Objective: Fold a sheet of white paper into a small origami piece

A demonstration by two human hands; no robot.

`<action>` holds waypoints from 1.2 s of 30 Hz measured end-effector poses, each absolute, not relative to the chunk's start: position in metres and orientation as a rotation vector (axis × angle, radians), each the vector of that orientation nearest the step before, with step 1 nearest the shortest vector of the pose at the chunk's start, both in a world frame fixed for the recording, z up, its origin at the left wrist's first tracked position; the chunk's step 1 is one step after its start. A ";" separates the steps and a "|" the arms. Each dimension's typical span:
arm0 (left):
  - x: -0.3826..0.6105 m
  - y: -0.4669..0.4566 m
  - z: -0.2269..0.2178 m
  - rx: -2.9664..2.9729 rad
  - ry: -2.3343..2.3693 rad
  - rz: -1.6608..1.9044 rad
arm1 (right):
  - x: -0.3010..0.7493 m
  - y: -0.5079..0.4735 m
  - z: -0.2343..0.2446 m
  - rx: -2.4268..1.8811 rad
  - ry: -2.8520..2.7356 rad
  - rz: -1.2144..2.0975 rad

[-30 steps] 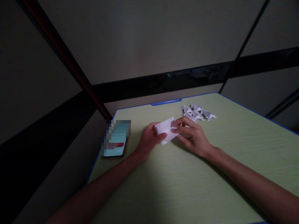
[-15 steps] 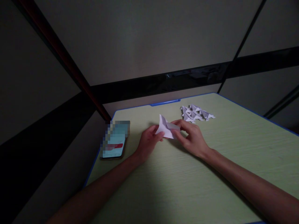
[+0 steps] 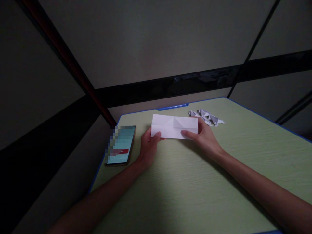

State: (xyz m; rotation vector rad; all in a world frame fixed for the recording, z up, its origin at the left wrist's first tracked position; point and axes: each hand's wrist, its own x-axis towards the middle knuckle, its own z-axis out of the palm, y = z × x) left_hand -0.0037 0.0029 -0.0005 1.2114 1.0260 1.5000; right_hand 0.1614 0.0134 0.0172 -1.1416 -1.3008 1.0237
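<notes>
A white sheet of paper [image 3: 170,125], spread out as a wide rectangle with crease lines near its middle, is held up just above the table. My left hand [image 3: 149,143] pinches its lower left corner, thumb on the front face. At the right end my right hand [image 3: 203,135] grips it, with the thumb across the lower front and the fingers hidden behind. Just beyond the right hand lie several folded white paper pieces [image 3: 212,118], partly covered by the paper and hand.
A smartphone [image 3: 120,146] with a lit screen, partly pixelated, lies at the table's left side. The light green table [image 3: 175,188] has a blue edge and a blue strip [image 3: 173,107] at the back. Dark-banded cabinet panels [image 3: 165,42] rise behind it.
The paper, folded small and angled before, is now opened into a flat rectangle facing me. My hands have moved apart, the left slightly leftward and the right slightly rightward.
</notes>
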 end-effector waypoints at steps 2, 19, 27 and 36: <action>-0.005 0.003 0.001 1.243 1.114 1.472 | 0.162 0.012 0.020 -1.169 -1.282 0.982; -0.002 0.001 0.011 1.299 1.172 1.503 | 0.152 0.000 0.022 -1.007 -1.410 1.666; 0.009 -0.010 0.003 1.410 1.062 1.162 | 0.153 0.006 0.013 -1.040 -1.238 1.350; 0.002 -0.005 0.009 1.337 1.196 1.177 | 0.158 0.010 0.016 -1.018 -1.294 1.239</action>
